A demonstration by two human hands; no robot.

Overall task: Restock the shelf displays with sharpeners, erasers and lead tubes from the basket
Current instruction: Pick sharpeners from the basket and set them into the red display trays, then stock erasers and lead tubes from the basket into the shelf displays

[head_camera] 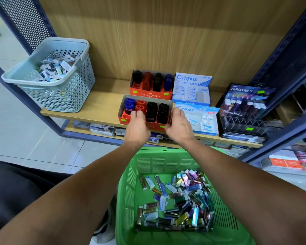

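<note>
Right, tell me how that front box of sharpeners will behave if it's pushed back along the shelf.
The front sharpener box looks like thin card, so its walls may flex under both hands. On the smooth wooden shelf it should slide easily. The upright sharpeners stand packed in rows and probably won't tip.

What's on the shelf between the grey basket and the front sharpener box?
Nothing: in the head view, bare shelf separates the grey basket from the front sharpener box.
</note>
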